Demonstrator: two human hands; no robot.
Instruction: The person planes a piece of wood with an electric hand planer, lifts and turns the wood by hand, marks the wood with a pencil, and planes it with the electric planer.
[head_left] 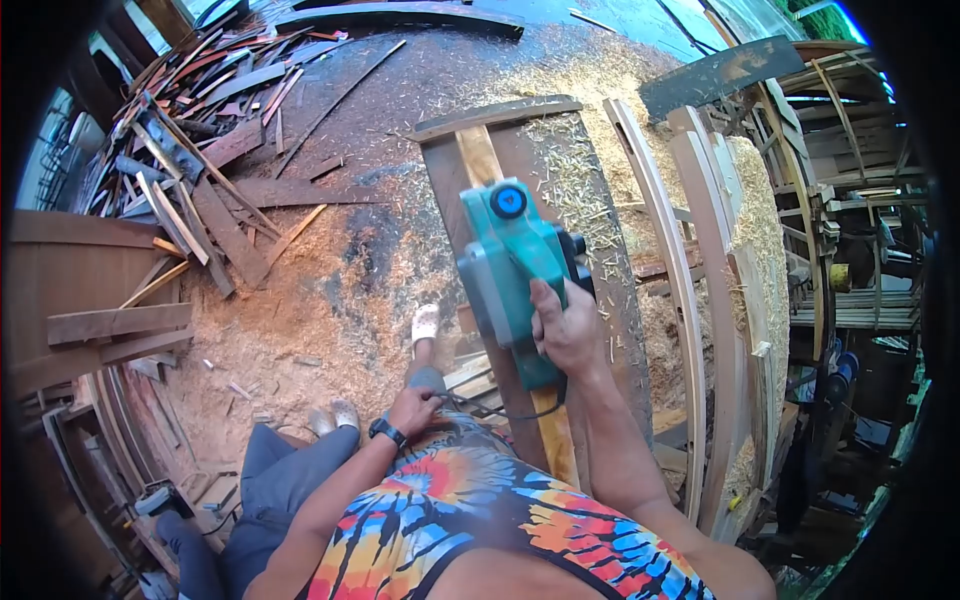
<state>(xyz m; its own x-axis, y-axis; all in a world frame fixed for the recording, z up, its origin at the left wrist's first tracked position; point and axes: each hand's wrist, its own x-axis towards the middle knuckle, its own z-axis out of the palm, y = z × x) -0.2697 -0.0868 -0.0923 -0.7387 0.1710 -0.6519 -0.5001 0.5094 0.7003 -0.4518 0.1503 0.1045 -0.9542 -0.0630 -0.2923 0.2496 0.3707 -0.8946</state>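
My right hand [570, 330] is wrapped round the handle of a green electric planer [525, 250] with a blue-centred knob at its front. Under the planer a narrow wooden strip [480, 155] lies lengthwise on a brown work board [615, 290] that has a raised stop across its far end. Close to my waist my left hand [413, 410], with a dark watch on the wrist, is closed on the planer's black power cord [490, 408]. The cord loops from there to the planer's rear end. The planer hides the middle of the strip.
Curled shavings [575, 180] cover part of the board. Long timber pieces [665, 240] lie to its right. Scrap wood [215, 110] is heaped at the far left. Sawdust [290, 330] covers the floor. Grey-trousered legs [290, 490] show at lower left.
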